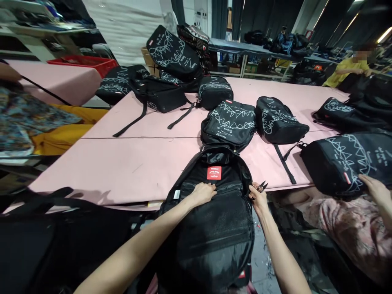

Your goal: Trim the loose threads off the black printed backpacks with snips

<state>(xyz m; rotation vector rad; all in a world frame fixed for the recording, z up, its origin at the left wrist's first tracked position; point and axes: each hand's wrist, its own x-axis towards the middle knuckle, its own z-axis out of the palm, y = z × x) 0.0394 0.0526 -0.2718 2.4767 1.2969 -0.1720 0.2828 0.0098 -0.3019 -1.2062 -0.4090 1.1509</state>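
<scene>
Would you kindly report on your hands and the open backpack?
Left hand on open backpack. Right hand at its rim, holding snips. Printed backpack close beyond.

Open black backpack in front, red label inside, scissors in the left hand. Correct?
Not quite: the scissors are in the right hand, not the left hand, as the head view shows. The open black backpack in front, with the red label inside, is right.

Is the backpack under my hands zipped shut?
No, the backpack gapes open, with the red label showing on its inside.
</scene>
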